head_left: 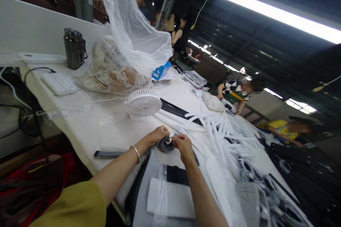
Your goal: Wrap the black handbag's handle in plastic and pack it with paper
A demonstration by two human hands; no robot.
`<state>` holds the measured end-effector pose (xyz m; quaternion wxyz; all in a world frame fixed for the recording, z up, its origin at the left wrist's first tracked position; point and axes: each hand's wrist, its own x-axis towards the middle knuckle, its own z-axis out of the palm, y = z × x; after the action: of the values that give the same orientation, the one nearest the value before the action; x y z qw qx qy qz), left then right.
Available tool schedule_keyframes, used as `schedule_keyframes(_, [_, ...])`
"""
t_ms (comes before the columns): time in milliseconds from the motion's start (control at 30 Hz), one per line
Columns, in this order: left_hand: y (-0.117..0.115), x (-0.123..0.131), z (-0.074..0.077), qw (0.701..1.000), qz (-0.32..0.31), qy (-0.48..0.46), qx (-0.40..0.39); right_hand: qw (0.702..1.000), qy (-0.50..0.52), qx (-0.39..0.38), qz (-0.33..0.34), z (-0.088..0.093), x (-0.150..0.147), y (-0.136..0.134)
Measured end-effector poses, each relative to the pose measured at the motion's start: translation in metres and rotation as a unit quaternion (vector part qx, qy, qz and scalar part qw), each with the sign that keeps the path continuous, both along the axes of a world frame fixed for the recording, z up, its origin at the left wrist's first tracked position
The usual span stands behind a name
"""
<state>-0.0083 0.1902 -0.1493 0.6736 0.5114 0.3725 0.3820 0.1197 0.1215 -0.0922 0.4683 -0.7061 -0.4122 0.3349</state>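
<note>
A rolled dark grey strap (166, 145) is between my hands, just above the table edge of a black and grey flat bag-like piece. Closed fingers of my left hand (160, 134) grip the roll at its upper left. My right hand (183, 144) pinches at the roll's right side, where a small white bit (171, 137) shows between both hands; its kind is too small to make out. Under my forearms lies a grey fabric piece (145, 191) with a white padded panel (170, 198) and clear plastic on it.
A white fan (144, 103) stands ahead of my hands. Behind it are a clear bag of brown pieces (112, 74) and a dark thermos (75, 48). White foam tubes (213, 131) and grey straps (277, 198) pile up at right. Two co-workers sit across the table.
</note>
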Motion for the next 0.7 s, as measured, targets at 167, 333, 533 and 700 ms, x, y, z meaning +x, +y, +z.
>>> schedule_keyframes(167, [0.0,-0.001,0.0,1.0,0.0,-0.01,-0.002,0.999,-0.042,0.0,0.012,-0.009,-0.001,-0.003])
schedule_keyframes(333, [-0.003,-0.007,0.008,1.0,0.002,-0.026,0.007,0.978,-0.197,0.048,0.048,-0.012,0.005,-0.001])
schedule_keyframes(533, [-0.004,-0.013,0.014,0.999,-0.025,-0.038,0.008,0.888,-0.39,0.145,0.195,-0.005,0.018,0.006])
schedule_keyframes(700, [-0.003,-0.014,0.016,0.998,-0.037,-0.036,0.022,0.781,-0.504,0.207,0.304,0.005,0.028,0.014])
